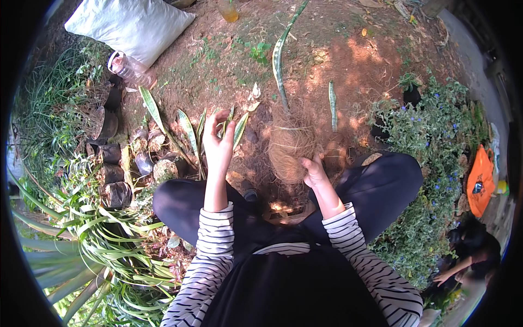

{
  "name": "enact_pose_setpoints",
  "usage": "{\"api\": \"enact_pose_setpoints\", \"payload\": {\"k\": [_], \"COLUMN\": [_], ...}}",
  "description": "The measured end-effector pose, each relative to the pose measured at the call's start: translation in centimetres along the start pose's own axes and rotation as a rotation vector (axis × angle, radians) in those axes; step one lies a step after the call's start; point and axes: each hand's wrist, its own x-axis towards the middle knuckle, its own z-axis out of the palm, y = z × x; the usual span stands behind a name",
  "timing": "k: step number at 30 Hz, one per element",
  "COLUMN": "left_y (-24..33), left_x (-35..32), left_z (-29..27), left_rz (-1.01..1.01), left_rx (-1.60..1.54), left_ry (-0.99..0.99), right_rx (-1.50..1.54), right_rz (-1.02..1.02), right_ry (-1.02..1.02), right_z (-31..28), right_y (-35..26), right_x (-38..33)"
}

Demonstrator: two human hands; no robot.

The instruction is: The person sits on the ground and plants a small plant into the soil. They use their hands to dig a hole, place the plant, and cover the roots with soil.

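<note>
— Where is the fibre bundle (290,146) held?
— By the ground's (348,65) near edge, clasped low by the right hand (314,170); the left hand (218,146) is raised half-open, seemingly empty.
— Handling?
— Light and soft, presumably; best cradled beneath.

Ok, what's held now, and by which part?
The right hand holds the snake plant's fibre-wrapped base by its lower right side; whether the left hand holds anything cannot be told.
</note>
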Motion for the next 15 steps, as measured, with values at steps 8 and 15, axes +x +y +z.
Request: {"api": "enact_pose_setpoints", "payload": {"k": [8,15], "left_y": [3.8,-0.7], "left_x": [-0.3,-0.2], "left_z": [0.7,0.5], "left_rz": [0.387,0.017], "left_rx": [0.238,-0.087], "left_ry": [-0.264,-0.406], "right_rx": [-0.007,-0.018], "right_rz": [0.057,0.102], "right_ry": [-0.029,-0.023], "right_z": [1.5,1.3], "right_y": [-0.3,0.6], "right_x": [0.0,-0.5]}}
